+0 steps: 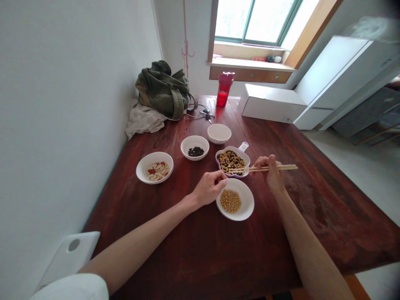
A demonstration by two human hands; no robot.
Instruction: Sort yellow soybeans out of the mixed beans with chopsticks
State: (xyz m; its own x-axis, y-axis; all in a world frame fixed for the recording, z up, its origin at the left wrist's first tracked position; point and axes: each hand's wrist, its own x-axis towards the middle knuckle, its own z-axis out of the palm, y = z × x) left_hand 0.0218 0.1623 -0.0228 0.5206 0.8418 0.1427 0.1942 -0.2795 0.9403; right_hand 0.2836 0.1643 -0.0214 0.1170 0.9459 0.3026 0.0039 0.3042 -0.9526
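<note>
My right hand (272, 173) is closed around a pair of chopsticks (287, 167). Their tips reach into a purple-rimmed, flower-shaped bowl (218, 166) of mixed yellow and black beans (229, 157). Curled fingers of my left hand (212, 186) grip the upper left rim of a white bowl (248, 204), which holds yellow soybeans (230, 201). That bowl stands just in front of the purple-rimmed one. Farther left are a white bowl (195, 141) of black beans (196, 151) and another bowl (140, 168) with pale and red pieces (157, 171).
A bare white bowl (219, 134) sits behind the mixed beans. Toward the table's back are a green bag (162, 89), keys (207, 116), a red shaker bottle (224, 89) and a long white box (271, 104). A wall (78, 104) borders the left side.
</note>
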